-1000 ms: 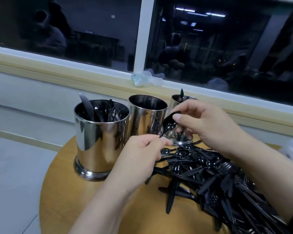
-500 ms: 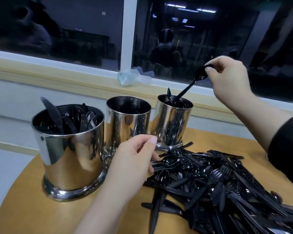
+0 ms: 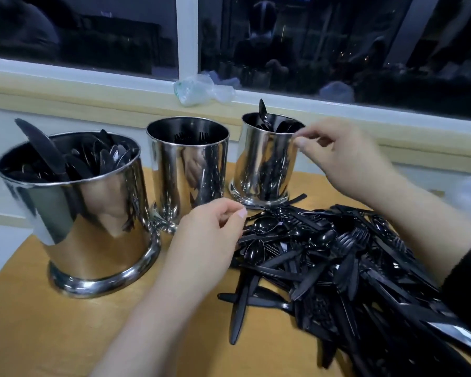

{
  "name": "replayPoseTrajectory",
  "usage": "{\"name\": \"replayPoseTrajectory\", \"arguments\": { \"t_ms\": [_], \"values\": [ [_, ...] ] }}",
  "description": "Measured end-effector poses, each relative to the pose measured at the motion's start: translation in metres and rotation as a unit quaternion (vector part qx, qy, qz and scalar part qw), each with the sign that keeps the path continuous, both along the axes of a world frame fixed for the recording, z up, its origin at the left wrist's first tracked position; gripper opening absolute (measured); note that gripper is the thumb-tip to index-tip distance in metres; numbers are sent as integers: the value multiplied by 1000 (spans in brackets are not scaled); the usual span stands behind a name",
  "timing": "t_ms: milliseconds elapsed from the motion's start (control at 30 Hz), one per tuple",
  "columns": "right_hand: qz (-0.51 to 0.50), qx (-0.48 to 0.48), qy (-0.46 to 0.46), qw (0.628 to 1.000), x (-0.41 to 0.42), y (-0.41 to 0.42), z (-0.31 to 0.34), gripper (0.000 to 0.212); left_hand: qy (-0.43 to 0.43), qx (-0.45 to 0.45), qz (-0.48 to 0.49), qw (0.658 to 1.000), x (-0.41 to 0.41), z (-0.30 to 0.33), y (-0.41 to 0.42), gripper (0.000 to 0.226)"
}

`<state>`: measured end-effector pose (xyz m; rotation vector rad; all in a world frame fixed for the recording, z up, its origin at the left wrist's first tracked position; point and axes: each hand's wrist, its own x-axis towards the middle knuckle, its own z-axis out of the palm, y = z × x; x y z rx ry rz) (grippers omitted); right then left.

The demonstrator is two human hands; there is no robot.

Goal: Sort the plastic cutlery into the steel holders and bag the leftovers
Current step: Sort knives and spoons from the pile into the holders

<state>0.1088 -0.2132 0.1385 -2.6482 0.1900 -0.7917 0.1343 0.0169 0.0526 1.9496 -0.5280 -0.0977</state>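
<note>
**Inspector:** Start at the left.

**Assistant:** A large steel holder (image 3: 76, 210) stands at the left of the wooden table (image 3: 52, 330), filled with black knives. Just beside it, the middle holder (image 3: 188, 164) shows fork tines low inside. The right holder (image 3: 267, 159) contains spoons, one bowl sticking above the rim.

**Inspector:** The hands?

**Assistant:** The left hand (image 3: 207, 240) sits at the near edge of the loose cutlery pile (image 3: 337, 268), fingers curled, thumb and forefinger close together. Whether it pinches a piece, I cannot tell. The right hand (image 3: 346, 156) is just beside the right holder's rim, blurred, fingers loosely bent, nothing visible in it.

**Inspector:** Elsewhere?

**Assistant:** The pile spreads across the table's right side. A crumpled clear plastic bag (image 3: 199, 89) lies on the window ledge (image 3: 93, 99) behind the holders.
</note>
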Motion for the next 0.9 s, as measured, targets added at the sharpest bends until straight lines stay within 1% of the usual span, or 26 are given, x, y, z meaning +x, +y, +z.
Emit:
{"name": "replayPoseTrajectory", "arguments": {
  "t_ms": [67,133,233,333,467,600,667,800,900],
  "values": [
    [16,15,38,999,-43,2,-22,12,-9,23,-3,1000,-3,-3,-4,15],
    [15,29,58,998,-81,-3,-43,13,-24,43,-11,999,-11,-5,-9,14],
    [-14,77,54,995,-124,-17,-66,17,-50,63,-29,996,-28,-8,-21,14],
    [-36,121,44,991,-153,-27,-77,15,-80,84,-49,992,-46,-10,-35,13],
    [-44,157,43,986,-172,-37,-81,16,-140,136,-82,977,-65,-8,-53,17],
    [-38,180,51,982,-173,-41,-83,21,-178,175,-81,965,-77,-1,-80,22],
    [-44,198,59,978,-173,-42,-86,25,-196,213,-84,953,-80,-1,-95,26],
    [-60,245,25,967,-177,-48,-87,26,-221,295,-89,925,-80,-7,-119,38],
    [-67,264,19,962,-177,-48,-84,25,-224,327,-88,914,-79,-10,-126,40]
  ]
}}
